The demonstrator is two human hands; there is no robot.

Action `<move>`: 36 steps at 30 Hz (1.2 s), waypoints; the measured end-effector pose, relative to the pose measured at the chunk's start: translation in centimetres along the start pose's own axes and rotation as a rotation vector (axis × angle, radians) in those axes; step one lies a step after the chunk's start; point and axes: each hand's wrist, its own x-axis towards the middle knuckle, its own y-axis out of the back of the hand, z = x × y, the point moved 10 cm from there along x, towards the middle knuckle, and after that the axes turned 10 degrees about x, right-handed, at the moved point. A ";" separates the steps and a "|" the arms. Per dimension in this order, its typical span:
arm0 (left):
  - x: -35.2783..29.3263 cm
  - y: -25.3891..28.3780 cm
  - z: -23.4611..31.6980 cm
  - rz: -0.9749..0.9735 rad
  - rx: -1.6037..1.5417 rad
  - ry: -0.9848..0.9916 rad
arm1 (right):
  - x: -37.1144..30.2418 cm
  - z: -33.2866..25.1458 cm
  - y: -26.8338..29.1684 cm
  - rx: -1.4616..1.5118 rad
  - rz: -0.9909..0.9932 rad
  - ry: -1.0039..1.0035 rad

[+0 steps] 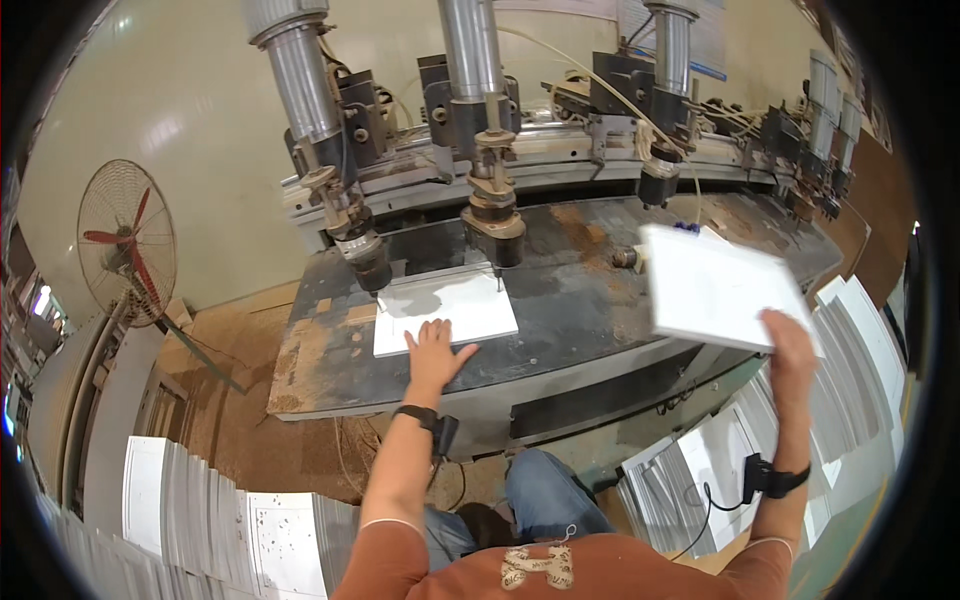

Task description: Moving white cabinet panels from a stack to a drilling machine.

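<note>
The left hand (433,362) lies on a white board (475,312) set flat on the dark counter (560,345), its fingers spread and released, the palm side down near the board's front edge; how firmly it presses, I cannot tell. Just over the far side of this board stand two machine heads, the left head (363,265) and the middle head (496,238), each hanging from a shiny metal cylinder. The right hand (790,345) has its fingers grasping a raised panel (715,285), also white, by the near right corner; the panel is tilted and slightly blurred, in front of the counter's right part. Both forearms wear black wrist straps (428,420). Brown sawdust (308,355) coats the left end of the counter. A round fan (127,240) with red blades stands farther left, by the pale wall (215,100). White boards stand packed on edge in a left stack (190,510) and a right stack (850,375), on either side of the person's jeans (552,490).
</note>
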 end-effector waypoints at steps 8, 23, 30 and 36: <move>-9.7 7.0 3.8 -0.008 -0.087 -0.321 | 2.8 -14.4 -20.4 0.570 -0.200 0.145; -24.7 34.2 -21.4 0.152 0.822 0.076 | 5.0 -25.5 -39.3 0.604 -0.705 0.007; -31.0 36.1 -41.8 -0.013 0.970 0.770 | 7.7 -25.5 -34.4 0.557 -0.575 0.086; -35.1 33.3 -46.0 -0.115 0.915 0.790 | 9.0 -8.7 -17.5 0.513 -0.266 0.018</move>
